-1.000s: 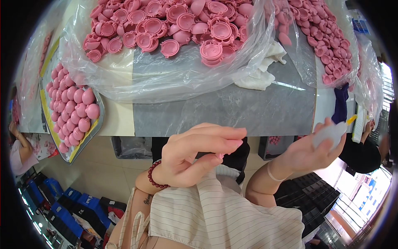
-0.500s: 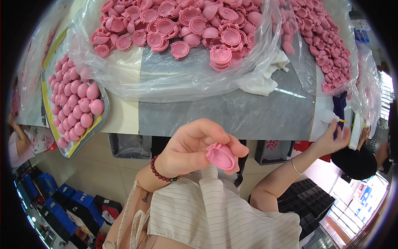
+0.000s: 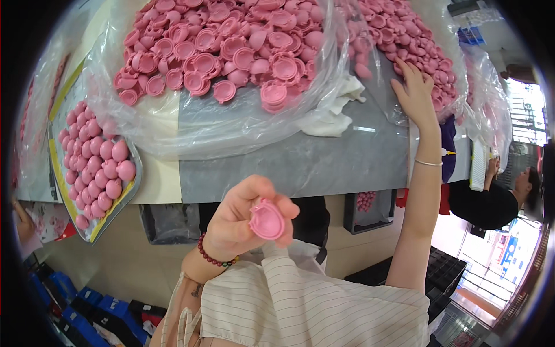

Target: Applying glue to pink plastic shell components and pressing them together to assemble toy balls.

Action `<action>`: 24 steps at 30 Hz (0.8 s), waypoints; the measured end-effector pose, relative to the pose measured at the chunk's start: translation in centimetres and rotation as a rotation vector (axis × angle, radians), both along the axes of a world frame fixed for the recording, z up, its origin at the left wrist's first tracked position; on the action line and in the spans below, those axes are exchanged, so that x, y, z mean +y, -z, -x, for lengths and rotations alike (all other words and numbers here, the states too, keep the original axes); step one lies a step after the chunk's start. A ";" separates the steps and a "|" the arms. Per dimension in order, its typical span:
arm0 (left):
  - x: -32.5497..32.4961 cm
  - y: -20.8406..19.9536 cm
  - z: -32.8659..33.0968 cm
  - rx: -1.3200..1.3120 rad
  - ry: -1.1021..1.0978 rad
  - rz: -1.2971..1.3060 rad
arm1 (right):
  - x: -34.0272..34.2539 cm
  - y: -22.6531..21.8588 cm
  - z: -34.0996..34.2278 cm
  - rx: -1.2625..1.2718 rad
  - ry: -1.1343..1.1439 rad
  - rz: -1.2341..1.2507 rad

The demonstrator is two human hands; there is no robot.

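My left hand [image 3: 230,218] is closed on a pink plastic half shell [image 3: 268,222], pinched between thumb and fingers in front of my body, its hollow side and rim turned up. My right hand [image 3: 414,92] is stretched far out to the right, fingers spread and apart. Its fingertips are at the near edge of a heap of small pink half shells [image 3: 399,29]; whether they touch any piece I cannot tell. A larger heap of open pink half shells [image 3: 231,46] lies in clear plastic sheeting [image 3: 231,147] on the table ahead.
A yellow-edged tray [image 3: 134,182] of closed pink balls [image 3: 95,162] stands at the left table edge. A white cloth [image 3: 329,122] lies by the sheeting. Dark bins [image 3: 370,222] sit under the table. At the far right is another person [image 3: 485,205]; a purple item [image 3: 448,150] lies near my right forearm.
My right hand has moved forward from the table's right edge to the right heap. My left hand still holds the half shell, turned slightly. The whole view has shifted a little.
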State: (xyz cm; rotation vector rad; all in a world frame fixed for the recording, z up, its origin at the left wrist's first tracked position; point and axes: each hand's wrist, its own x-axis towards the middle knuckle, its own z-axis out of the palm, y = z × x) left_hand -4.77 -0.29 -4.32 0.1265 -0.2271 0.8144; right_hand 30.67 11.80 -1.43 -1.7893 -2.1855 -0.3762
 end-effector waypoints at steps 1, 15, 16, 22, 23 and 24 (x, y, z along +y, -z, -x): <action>-0.1 0.1 0.0 -0.020 0.001 0.018 | 0.1 0.0 0.1 -0.180 0.077 -0.030; -0.2 -0.5 0.1 0.198 -0.123 -0.001 | -8.4 -3.2 10.3 0.649 -0.083 0.272; -0.1 -0.4 0.1 0.252 -0.153 0.005 | -9.4 -2.7 11.1 0.587 -0.105 0.307; 0.1 -0.8 0.0 0.363 -0.163 0.002 | -12.1 -0.5 11.6 0.508 -0.065 0.290; 0.0 -0.9 0.1 0.365 -0.164 0.004 | -12.2 -0.5 11.4 0.442 -0.052 0.280; 0.0 -1.0 0.0 0.390 -0.179 0.007 | -12.3 -0.6 11.3 0.373 -0.037 0.269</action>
